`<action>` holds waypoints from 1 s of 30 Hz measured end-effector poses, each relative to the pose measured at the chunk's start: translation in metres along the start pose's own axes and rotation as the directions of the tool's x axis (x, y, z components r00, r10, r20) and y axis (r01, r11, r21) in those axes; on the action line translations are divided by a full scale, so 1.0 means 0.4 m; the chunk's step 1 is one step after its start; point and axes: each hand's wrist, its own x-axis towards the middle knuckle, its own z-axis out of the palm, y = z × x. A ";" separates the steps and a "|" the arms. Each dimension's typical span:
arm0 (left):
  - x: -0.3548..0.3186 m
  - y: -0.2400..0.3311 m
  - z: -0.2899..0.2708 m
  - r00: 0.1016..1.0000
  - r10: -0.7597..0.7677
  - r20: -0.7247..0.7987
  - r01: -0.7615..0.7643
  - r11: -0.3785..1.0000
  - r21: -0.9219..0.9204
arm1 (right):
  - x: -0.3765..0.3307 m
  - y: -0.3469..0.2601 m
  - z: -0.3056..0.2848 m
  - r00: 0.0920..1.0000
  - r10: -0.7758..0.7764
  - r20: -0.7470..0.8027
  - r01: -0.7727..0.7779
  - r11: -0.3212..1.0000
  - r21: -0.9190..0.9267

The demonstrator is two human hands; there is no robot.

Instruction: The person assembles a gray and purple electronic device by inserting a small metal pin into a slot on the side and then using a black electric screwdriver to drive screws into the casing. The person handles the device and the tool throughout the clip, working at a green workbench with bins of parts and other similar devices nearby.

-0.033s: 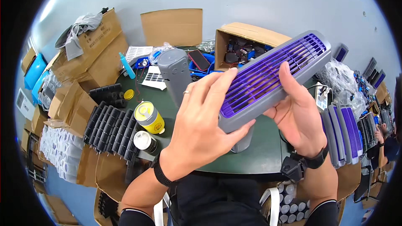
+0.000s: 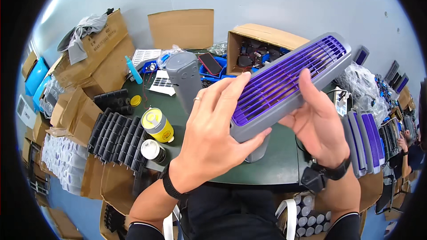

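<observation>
Above the table, a long grey housing with a purple slatted grille (image 2: 284, 84) slants up toward the right. My left hand (image 2: 213, 129) is closed round its lower left end, fingers across the top and thumb along the near edge. At its near right side, my right hand (image 2: 318, 126) has the thumb over the edge by the grille, and the other fingers go underneath, partly hidden. Behind my left hand stands a tall grey rounded casing (image 2: 184, 78). Part of a grey piece (image 2: 258, 151) shows on the table below the housing.
On the green table (image 2: 253, 173) at the left are a yellow canister (image 2: 158, 126), a white-lidded jar (image 2: 153, 151) and rows of black parts (image 2: 116, 138). An open cardboard box (image 2: 267, 33) and a phone (image 2: 210, 63) lie at the back. More purple-grilled housings (image 2: 367, 142) stand right.
My right hand has shifted slightly right and down along the housing's edge. My left hand and the housing have hardly moved.
</observation>
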 end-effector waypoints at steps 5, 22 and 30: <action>-0.005 0.012 -0.008 1.000 0.026 -0.013 -0.028 0.993 -0.113 | -0.170 -0.108 -0.039 0.991 -0.121 -0.056 0.025 0.584 -0.811; -0.049 0.027 -0.041 0.969 0.157 0.192 -0.068 0.911 -0.407 | -0.100 -0.207 -0.007 0.802 0.184 0.569 0.588 -0.414 -0.695; -0.159 0.048 -0.102 0.923 -0.065 0.379 0.258 0.835 -0.485 | -0.071 -0.166 -0.061 0.764 0.176 0.621 0.644 -0.252 -0.722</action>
